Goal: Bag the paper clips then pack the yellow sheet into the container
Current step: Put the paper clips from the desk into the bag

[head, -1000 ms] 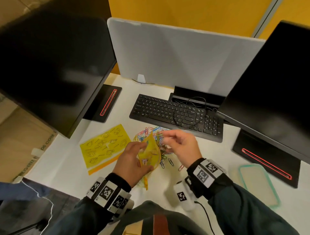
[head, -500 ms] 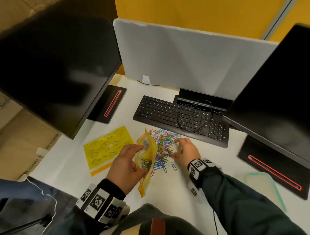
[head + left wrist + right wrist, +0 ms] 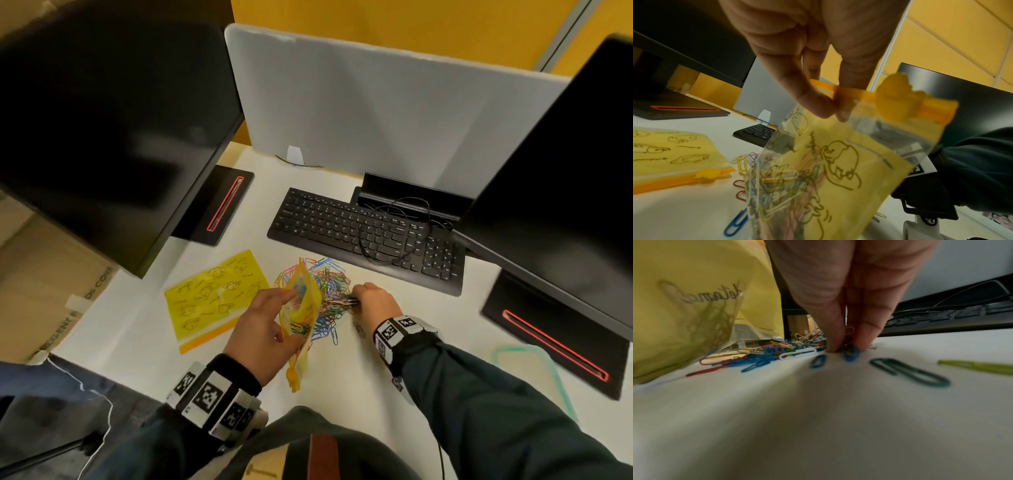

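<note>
A white desk [image 3: 130,329] runs in front of a grey partition and a yellow wall. Near its middle lies a loose heap of coloured paper clips [image 3: 329,287], with a few strays on the near side, among them a dark green clip [image 3: 908,373] lying flat with its long axis running from far left to near right. The yellow zip bag [image 3: 301,318] stands just left of the heap, held upright and edge-on in the head view, its long axis running near to far, its orange zip strip along the top edge and a tangle of clips already sitting in its lower part. The left hand [image 3: 263,332] pinches that zip strip between thumb and fingers [image 3: 813,104], beside the yellow slider. The right hand [image 3: 373,301] is down on the desk at the right edge of the heap, its fingertips [image 3: 865,337] closed together on a small bunch of clips. To the left of the bag the yellow sheet [image 3: 215,298] lies flat, printed with dark line drawings, its long axis angled from near left to far right, with an orange band on its near edge. Beyond the heap sits a black keyboard [image 3: 363,240] with a thin cable looped over it, flanked by two dark monitors [image 3: 102,130]. A green-rimmed container [image 3: 527,373] lies near the right edge, blurred.
</note>
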`<state>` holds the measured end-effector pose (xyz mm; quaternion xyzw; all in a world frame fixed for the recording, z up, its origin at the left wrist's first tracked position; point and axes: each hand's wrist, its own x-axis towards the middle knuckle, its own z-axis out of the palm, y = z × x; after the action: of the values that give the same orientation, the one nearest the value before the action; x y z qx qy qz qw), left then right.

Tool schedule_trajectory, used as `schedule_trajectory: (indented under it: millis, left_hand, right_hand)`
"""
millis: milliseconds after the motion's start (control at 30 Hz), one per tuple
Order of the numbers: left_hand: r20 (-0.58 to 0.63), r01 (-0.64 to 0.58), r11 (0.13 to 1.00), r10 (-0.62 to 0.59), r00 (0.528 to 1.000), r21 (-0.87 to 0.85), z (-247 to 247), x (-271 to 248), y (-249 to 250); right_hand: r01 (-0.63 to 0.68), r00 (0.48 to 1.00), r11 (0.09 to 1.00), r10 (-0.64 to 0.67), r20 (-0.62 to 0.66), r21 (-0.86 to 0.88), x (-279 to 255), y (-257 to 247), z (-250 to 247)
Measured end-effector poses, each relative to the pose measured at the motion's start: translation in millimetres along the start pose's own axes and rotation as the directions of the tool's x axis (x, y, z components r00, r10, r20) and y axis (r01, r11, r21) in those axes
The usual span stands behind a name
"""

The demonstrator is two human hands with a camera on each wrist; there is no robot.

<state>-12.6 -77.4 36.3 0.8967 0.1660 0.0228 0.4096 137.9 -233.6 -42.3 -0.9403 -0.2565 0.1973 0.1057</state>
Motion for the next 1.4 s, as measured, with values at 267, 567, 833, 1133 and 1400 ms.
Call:
schedule_trajectory:
  millis: [267,567,833,1133,1400]
  left_hand:
    - [0.018,0.028,0.999,-0.027,0.999,-0.04,-0.9,1.3,3.8]
    - [0.071,-0.009,1.0,0.01,0.997,-0.019,5.2,3.1,3.9]
    - [0.061,-0.002,1.0,0.002,0.998,-0.005,2.3,0.8,8.8]
    - [0.05,0.0,1.0,0.001,0.999,-0.013,4.7,0.0,4.9]
    - [0.045,-0.03,1.0,0.03,0.999,-0.006,6.5,0.3,6.0]
  right_hand:
    - [-0.135,0.973,0.914,0.196,-0.124,0.383,-32.1,3.8,-25.4]
    - [0.187,0.947,0.712,0.053,-0.318,0.677,-76.0,-53.4,-96.9]
    - [0.105,0.989,0.607,0.021,-0.148,0.788,-72.7,-83.4,-64.9]
    - [-0.223,0.953,0.774,0.302,-0.036,0.593,-60.4,-5.7,-39.3]
    - [-0.205,0.975,0.973,0.194,0.105,0.106,-41.9,-16.0,9.9]
